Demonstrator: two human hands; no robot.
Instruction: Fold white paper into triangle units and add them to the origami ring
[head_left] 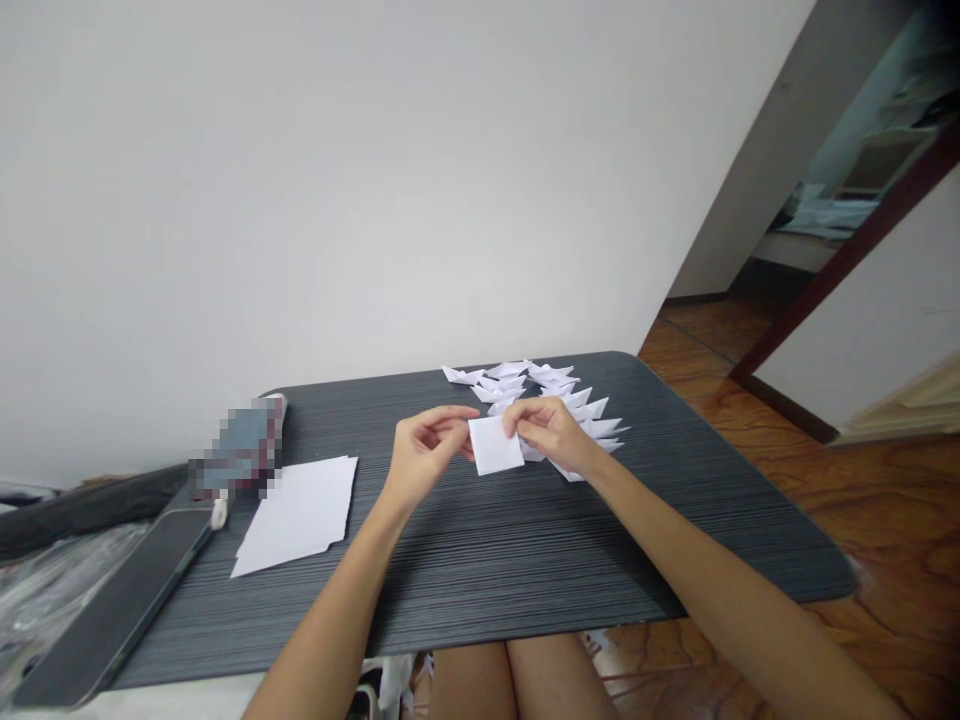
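Observation:
Above the table, a small folded square of white paper [496, 446] is between my two hands. My right hand [551, 432] pinches its upper right corner, thumb on the front face. At its left edge is my left hand [431, 448], with the thumb and fingertips curled against the paper and partly hidden by it. Just behind the square and my right hand lie several folded white paper boats [592, 410] in loose rows. Some of the boats are covered by my hand and the square.
A small stack of white paper sheets [304, 515] lies on the left of the dark table [510, 580]. Beyond it is a blurred-out object [244, 445], and a long dark flat object [120, 605] lies along the left edge. A white wall [375, 200] borders the table's back.

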